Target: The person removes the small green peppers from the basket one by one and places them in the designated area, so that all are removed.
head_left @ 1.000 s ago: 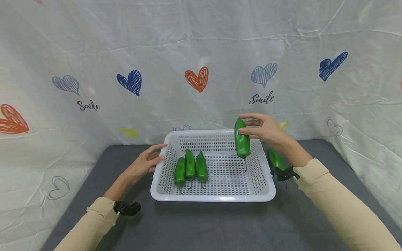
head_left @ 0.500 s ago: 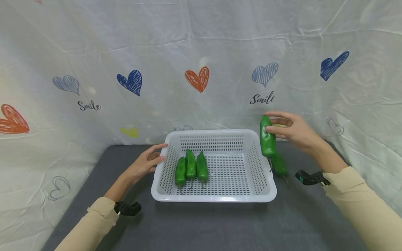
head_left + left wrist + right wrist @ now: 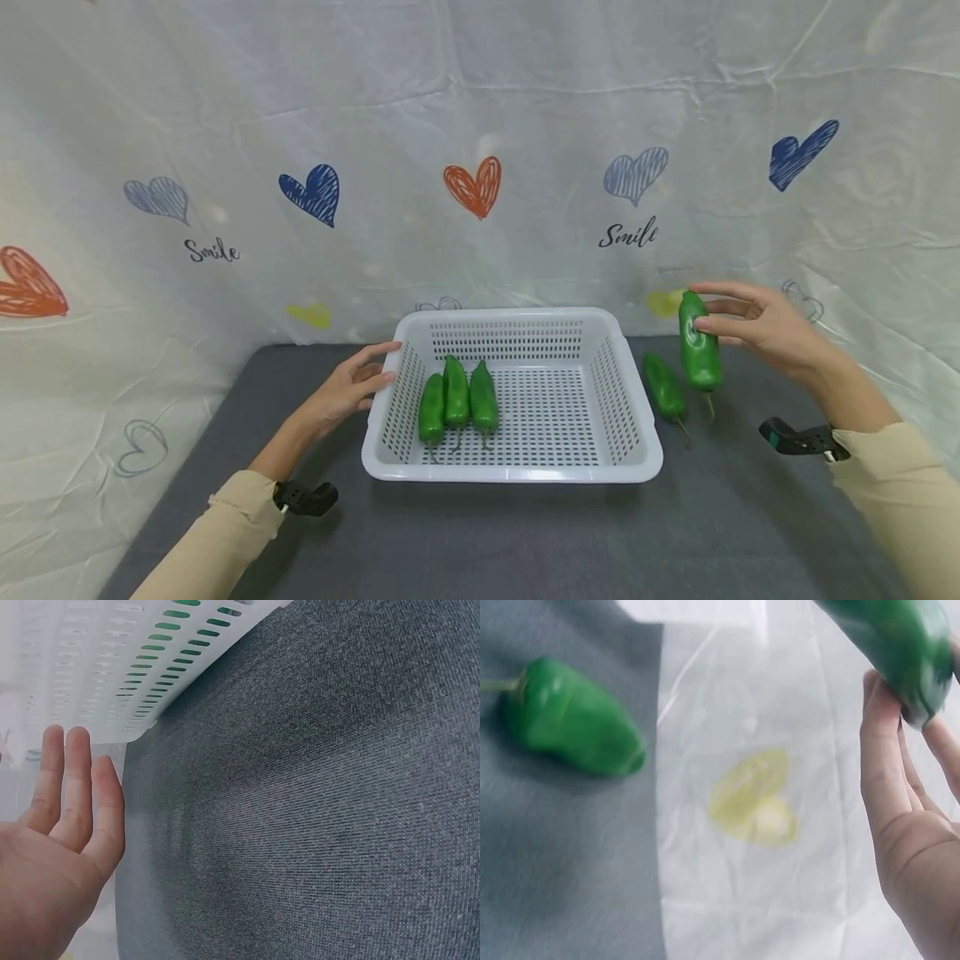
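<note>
Green pepper now clamped b/w thumb & fingers of R hand, stem-down, right of white basket. 2nd pepper on grey table, just beside basket's right wall. L hand touching basket's left rim, fingers loosely extended, slightly apart. 3 peppers inside, left half, stems near side.

Dark grey tabletop, creased whitish sheet behind, printed orange hearts, dark-blue hearts, yellow hearts, black "Smile" lettering twice.
</note>
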Demonstrator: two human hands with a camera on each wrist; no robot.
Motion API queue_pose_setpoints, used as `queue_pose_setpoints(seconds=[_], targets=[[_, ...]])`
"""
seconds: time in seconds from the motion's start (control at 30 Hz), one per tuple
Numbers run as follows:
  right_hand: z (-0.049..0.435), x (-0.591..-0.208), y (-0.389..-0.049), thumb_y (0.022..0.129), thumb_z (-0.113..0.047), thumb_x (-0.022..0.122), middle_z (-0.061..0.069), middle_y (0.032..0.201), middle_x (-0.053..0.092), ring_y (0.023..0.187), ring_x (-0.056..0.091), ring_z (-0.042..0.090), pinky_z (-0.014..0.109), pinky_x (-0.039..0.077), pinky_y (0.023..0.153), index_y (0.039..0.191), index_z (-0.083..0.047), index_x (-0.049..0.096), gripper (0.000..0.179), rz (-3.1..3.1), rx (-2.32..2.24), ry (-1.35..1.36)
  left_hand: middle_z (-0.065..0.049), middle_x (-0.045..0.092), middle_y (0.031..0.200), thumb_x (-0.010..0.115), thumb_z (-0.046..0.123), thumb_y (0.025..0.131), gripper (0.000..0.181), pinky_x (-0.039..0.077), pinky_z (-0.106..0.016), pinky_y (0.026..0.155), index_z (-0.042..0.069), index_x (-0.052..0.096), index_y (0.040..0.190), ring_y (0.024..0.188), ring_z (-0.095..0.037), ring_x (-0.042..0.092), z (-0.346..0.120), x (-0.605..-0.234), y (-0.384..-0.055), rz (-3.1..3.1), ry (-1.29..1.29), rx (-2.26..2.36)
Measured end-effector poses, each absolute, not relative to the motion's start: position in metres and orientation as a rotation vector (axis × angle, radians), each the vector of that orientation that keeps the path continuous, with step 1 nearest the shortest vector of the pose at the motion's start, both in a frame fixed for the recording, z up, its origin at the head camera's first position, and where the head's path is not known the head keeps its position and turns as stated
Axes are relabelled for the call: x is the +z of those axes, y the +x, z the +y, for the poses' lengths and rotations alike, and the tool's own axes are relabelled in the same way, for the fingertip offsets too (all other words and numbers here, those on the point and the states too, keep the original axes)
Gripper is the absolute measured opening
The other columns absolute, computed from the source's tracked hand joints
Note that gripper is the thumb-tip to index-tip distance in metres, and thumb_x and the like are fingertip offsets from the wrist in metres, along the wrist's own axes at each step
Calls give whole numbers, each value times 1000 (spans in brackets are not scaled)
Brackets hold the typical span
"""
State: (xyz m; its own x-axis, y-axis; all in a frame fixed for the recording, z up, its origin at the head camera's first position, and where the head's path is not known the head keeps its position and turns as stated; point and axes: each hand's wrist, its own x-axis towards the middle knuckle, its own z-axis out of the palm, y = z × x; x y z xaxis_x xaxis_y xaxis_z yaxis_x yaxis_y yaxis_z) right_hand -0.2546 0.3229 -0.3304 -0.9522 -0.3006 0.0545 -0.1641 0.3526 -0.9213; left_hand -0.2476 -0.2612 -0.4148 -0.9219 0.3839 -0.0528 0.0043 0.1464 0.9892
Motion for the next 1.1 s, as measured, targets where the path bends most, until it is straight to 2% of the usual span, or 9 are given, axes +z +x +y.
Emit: queue_pose_setpoints(seconds=[0.2,0.37,0.57,0.8,1.1], targets=[[344,-345,-254,92,-14,62,9,135,42,114,47,15,30,48,80,139,-12,44,51,2528,-1577,-422,-18,45,132,60,18,94,55,49,-51,78,26,36,143,111,-34,53,-262,-415,-248,2125,367,1851],[354,-358,-258,91,-16,64,9,134,44,113,47,12,31,49,79,138,-13,46,51,2568,-1514,-407,-21,43,132,58,17,95,56,49,-52,78,24,34,144,111,-35,52,-263,-415,-246,2116,377,1857],[369,-376,-266,89,-15,66,8,132,47,109,51,8,33,50,77,136,-9,48,50,2583,-1520,-392,-17,45,132,60,19,94,55,48,-52,78,27,36,143,111,-33,53,-261,-414,-247,2133,352,1850],[379,-398,-271,87,-17,69,7,128,53,102,58,11,34,50,77,135,-7,50,52,2554,-1544,-312,-21,43,133,59,19,94,57,48,-53,78,24,33,145,112,-35,52,-260,-412,-246,2133,390,1843],[383,-422,-275,87,-15,68,8,129,52,105,57,12,37,50,78,136,-4,48,53,2447,-1581,-337,-17,47,130,61,19,93,55,48,-53,78,28,38,142,110,-33,54,-259,-414,-246,2142,343,1850]])
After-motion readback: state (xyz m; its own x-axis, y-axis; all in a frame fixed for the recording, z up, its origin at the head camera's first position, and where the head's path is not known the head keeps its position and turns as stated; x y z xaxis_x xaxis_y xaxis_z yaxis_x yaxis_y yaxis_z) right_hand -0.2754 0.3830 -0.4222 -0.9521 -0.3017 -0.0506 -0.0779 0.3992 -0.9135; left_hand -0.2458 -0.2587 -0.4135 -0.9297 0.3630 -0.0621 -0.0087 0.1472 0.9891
